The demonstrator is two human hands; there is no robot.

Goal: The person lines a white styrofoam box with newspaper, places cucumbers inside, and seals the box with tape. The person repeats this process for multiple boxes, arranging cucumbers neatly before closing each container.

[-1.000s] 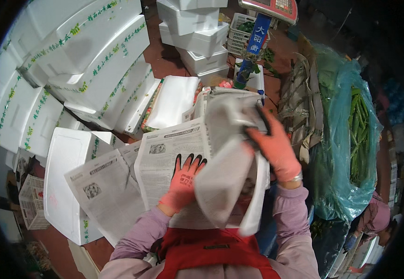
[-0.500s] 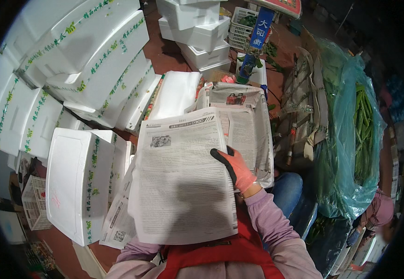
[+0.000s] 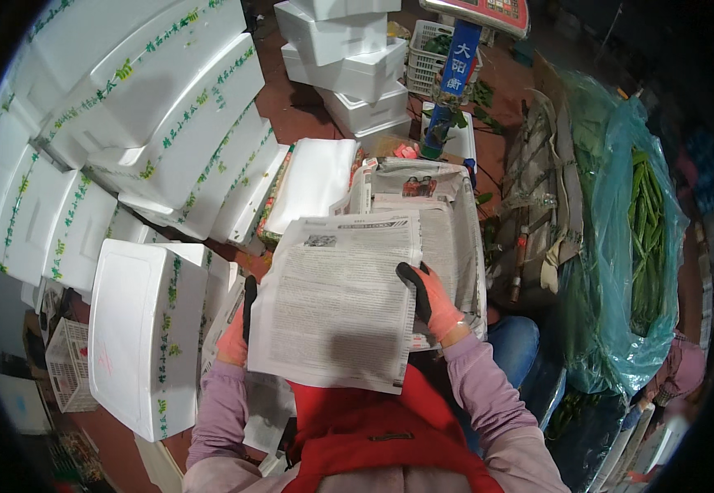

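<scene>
Grey printed newspaper sheet (image 3: pixel 332 308), spread open

Far off, slightly right, we see large white characters running down the scale's blue post (image 3: pixel 460 70). At left, we find green lettering repeated along the sides of the stacked white foam boxes (image 3: pixel 147 107) and the nearer box (image 3: pixel 139 329). Near us, the newspaper sheet (image 3: pixel 336 304) bears a heading above small print too fine to read.
</scene>
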